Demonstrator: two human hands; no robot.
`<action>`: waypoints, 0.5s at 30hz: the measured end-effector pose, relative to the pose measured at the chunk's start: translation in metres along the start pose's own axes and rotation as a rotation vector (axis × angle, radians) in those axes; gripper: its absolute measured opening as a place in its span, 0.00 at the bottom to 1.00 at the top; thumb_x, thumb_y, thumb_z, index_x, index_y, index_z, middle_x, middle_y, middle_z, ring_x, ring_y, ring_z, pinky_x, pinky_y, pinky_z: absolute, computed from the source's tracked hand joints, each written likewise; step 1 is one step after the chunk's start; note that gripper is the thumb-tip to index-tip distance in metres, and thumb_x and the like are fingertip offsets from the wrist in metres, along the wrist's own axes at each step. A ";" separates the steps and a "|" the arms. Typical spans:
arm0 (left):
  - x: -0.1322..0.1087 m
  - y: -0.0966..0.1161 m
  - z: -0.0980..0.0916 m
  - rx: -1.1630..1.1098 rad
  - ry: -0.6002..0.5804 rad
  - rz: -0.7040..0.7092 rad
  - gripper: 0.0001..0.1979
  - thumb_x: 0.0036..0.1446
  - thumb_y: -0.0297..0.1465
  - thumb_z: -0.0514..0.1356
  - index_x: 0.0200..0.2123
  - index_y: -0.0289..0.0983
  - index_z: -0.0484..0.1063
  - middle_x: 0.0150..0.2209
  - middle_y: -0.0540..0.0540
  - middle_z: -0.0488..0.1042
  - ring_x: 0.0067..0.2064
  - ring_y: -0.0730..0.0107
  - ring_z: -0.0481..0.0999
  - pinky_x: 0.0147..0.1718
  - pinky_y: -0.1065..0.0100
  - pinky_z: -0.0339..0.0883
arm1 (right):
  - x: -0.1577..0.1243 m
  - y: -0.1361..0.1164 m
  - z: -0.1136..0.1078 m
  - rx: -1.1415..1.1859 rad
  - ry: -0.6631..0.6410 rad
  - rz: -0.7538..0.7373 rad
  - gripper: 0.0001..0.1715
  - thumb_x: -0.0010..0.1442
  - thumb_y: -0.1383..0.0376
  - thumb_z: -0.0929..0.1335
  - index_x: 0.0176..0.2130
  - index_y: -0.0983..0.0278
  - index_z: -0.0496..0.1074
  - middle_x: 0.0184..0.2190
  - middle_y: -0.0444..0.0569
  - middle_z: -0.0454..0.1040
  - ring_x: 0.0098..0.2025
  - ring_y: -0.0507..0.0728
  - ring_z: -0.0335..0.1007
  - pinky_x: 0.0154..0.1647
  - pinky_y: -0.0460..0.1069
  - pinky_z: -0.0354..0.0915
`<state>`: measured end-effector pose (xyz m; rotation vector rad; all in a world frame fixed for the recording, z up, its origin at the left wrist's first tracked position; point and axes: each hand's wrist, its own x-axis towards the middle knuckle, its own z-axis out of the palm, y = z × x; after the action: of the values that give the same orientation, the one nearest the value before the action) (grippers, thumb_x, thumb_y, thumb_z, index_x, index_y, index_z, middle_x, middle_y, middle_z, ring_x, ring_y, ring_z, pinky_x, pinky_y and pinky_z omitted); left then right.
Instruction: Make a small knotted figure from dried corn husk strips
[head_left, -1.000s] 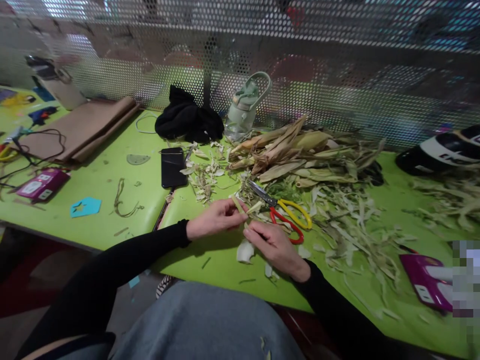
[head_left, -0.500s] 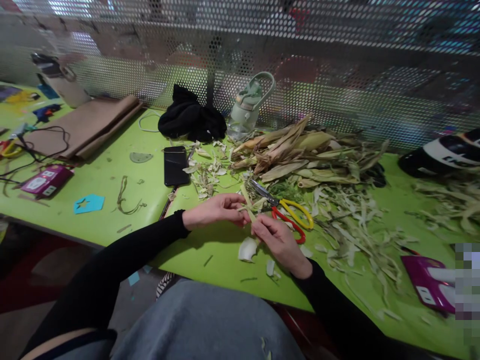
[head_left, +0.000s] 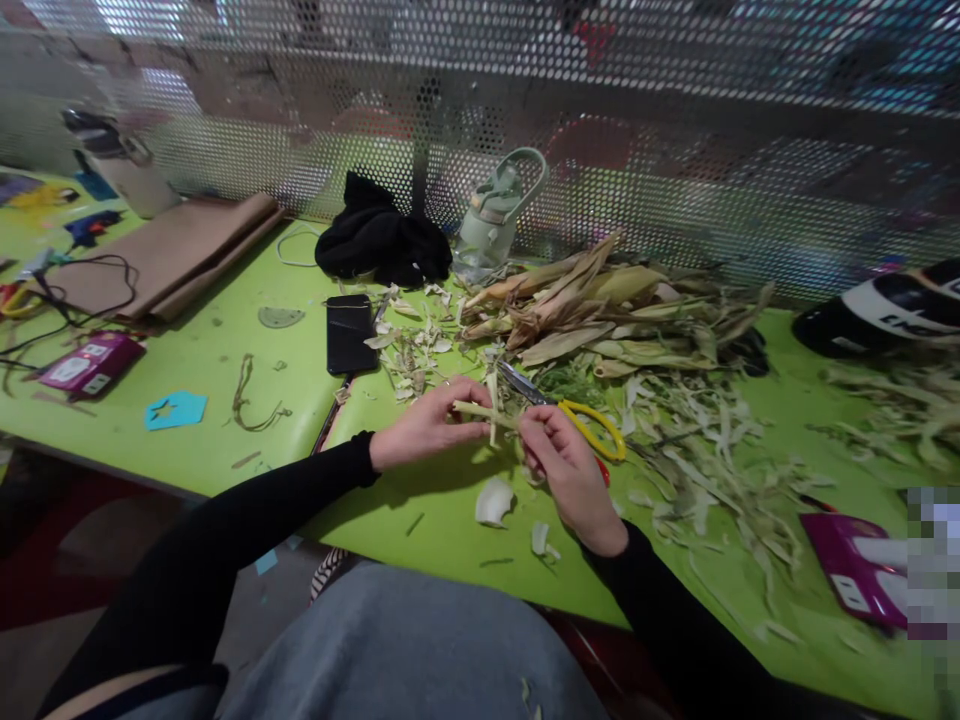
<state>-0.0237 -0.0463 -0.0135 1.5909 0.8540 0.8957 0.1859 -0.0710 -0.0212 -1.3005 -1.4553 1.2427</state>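
My left hand (head_left: 427, 425) and my right hand (head_left: 570, 475) meet just above the green table (head_left: 225, 400), both in black sleeves. Together they pinch thin pale strips of corn husk (head_left: 484, 412), which are crossed over each other between my fingertips. Both hands are closed on these strips. Right behind my right hand lie scissors with yellow and red handles (head_left: 581, 420). A heap of dried corn husks (head_left: 592, 300) lies further back, and a curled white husk scrap (head_left: 493, 502) rests on the table below my hands.
Husk trimmings (head_left: 712, 460) cover the table to the right. A black phone (head_left: 348, 332), black cloth (head_left: 379, 240) and a pale green bottle (head_left: 495, 215) stand behind. Brown paper (head_left: 161, 255), cables, a blue paper shape (head_left: 175, 410) and magenta boxes (head_left: 88, 362) (head_left: 851, 570) lie around. A perforated metal screen backs the table.
Both hands have lifted slightly and come closer together. The husk strips have turned from a single piece in my left fingers into a crossed shape held by both hands.
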 end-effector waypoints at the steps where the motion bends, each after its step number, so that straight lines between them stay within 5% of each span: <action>1: -0.001 -0.001 0.001 0.027 0.013 0.013 0.08 0.59 0.33 0.63 0.37 0.35 0.69 0.39 0.46 0.71 0.39 0.71 0.70 0.38 0.68 0.64 | 0.000 -0.001 0.000 -0.028 0.095 -0.059 0.17 0.62 0.50 0.68 0.43 0.58 0.65 0.31 0.42 0.65 0.26 0.50 0.58 0.24 0.46 0.57; 4: -0.002 -0.004 0.005 0.098 0.064 0.022 0.09 0.59 0.34 0.63 0.35 0.35 0.67 0.34 0.49 0.71 0.35 0.73 0.68 0.37 0.69 0.63 | -0.002 -0.005 0.001 -0.199 0.223 -0.233 0.16 0.63 0.52 0.68 0.45 0.59 0.66 0.35 0.45 0.67 0.29 0.52 0.60 0.28 0.48 0.60; 9: -0.002 -0.009 0.010 0.173 0.112 0.064 0.08 0.60 0.33 0.62 0.38 0.35 0.68 0.36 0.48 0.74 0.37 0.72 0.71 0.39 0.69 0.65 | -0.007 -0.010 0.008 -0.398 -0.138 -0.230 0.20 0.68 0.52 0.61 0.29 0.60 0.65 0.25 0.45 0.67 0.28 0.55 0.62 0.29 0.50 0.58; 15: -0.003 -0.008 0.014 0.342 0.098 0.095 0.09 0.64 0.34 0.57 0.43 0.35 0.70 0.37 0.46 0.78 0.38 0.69 0.75 0.39 0.67 0.67 | -0.006 -0.006 0.011 -0.262 -0.169 -0.097 0.19 0.68 0.52 0.61 0.31 0.60 0.66 0.25 0.43 0.65 0.27 0.53 0.59 0.27 0.48 0.56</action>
<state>-0.0138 -0.0540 -0.0238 1.9078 1.0505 0.9364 0.1749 -0.0783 -0.0174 -1.3001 -1.8301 1.1496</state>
